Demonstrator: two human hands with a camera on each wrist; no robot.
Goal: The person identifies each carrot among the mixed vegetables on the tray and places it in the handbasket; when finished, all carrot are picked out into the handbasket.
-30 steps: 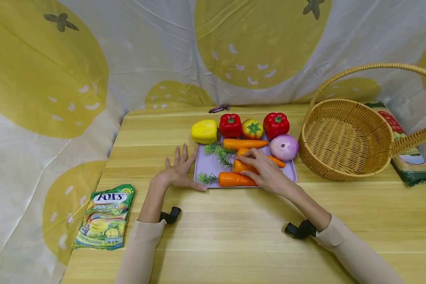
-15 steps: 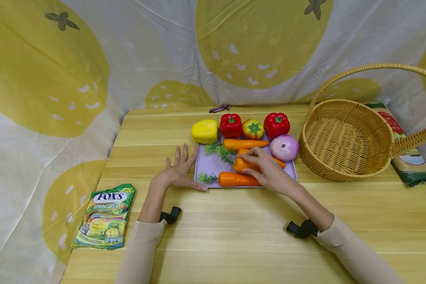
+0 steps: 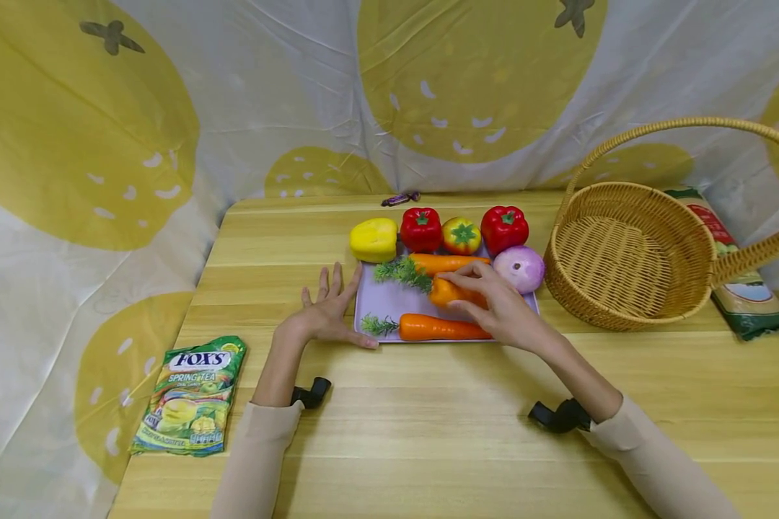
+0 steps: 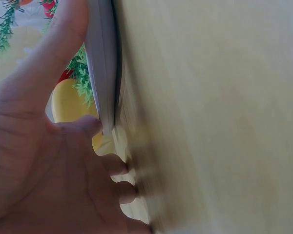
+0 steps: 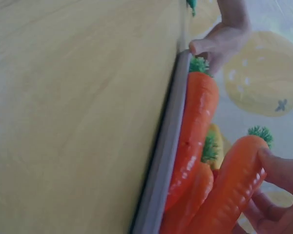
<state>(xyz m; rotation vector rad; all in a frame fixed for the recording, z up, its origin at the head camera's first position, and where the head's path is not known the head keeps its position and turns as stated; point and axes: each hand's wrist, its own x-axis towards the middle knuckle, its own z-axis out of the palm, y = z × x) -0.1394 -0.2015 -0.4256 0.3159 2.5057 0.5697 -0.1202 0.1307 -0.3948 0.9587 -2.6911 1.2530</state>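
Note:
My right hand (image 3: 503,306) pinches an orange carrot (image 3: 451,292) between thumb and fingers over the lilac tray (image 3: 379,295). In the right wrist view, this carrot (image 5: 234,183) tilts above the others, its green top pointing away. A second carrot (image 3: 438,328) lies along the tray's front edge, and a third carrot (image 3: 451,263) lies behind the held one. My left hand (image 3: 327,313) is spread at the tray's left side, with its thumb at the front corner. In the left wrist view, its fingertips (image 4: 127,191) rest on the table beside the tray's rim.
Along the tray's back are a yellow pepper (image 3: 373,240), two red peppers (image 3: 420,229), a yellow-red tomato (image 3: 461,236) and a purple onion (image 3: 519,269). A wicker basket (image 3: 630,310) with a tall handle stands at right, before a food packet (image 3: 753,306). A candy bag (image 3: 191,396) lies at left.
My right hand has shifted slightly to the right with the carrot, uncovering more of the front carrot. The left hand has stayed in place.

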